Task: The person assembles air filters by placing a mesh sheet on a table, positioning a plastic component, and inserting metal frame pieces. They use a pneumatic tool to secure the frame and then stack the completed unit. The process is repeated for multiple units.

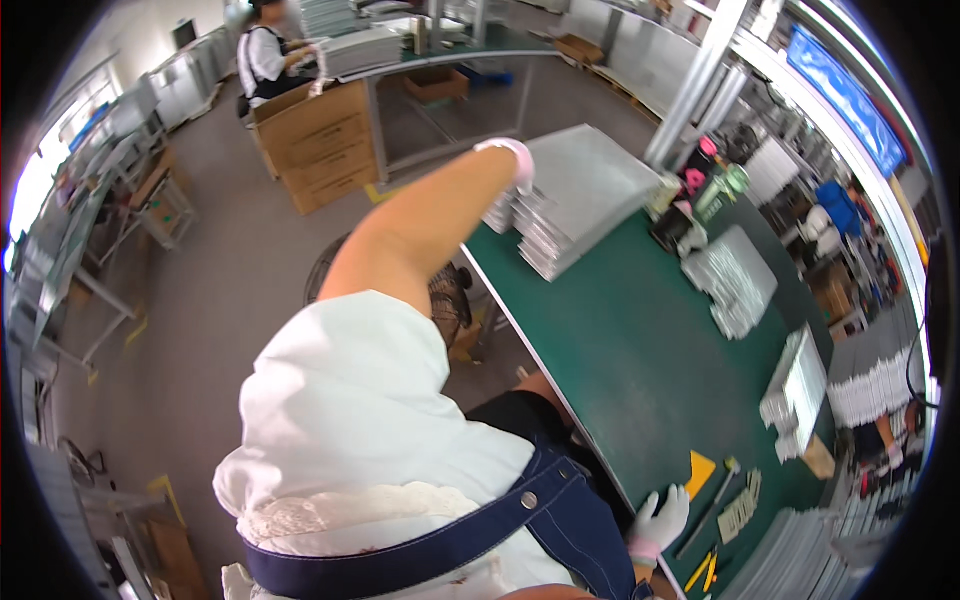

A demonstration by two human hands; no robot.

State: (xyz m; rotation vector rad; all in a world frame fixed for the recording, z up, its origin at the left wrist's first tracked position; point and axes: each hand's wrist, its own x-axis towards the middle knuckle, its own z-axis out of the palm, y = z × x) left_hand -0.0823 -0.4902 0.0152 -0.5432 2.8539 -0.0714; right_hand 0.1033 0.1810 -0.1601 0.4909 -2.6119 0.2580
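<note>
My left arm stretches far out to a tall stack of thin silver sheets (590,190) with notched edges. At the near left corner of that stack is my left hand (517,163), in a white glove with a pink cuff. Its fingers are mostly hidden, so whether they grip a sheet is unclear. My gloved right hand (662,520) rests low at the table's near edge, fingers apart, holding nothing. Close by it lie a yellow triangular scraper (699,472), a thin dark rod-like tool (708,508), yellow-handled pliers or cutters (703,570) and a strip of small pale pieces (739,508).
The green table (630,360) also bears a smaller silver stack (733,280), another silver stack (797,390), and a green bottle (722,190) among dark cups. A fan (450,298) stands below its left edge. Beyond, a co-worker (268,55) stands behind a large cardboard box (318,145).
</note>
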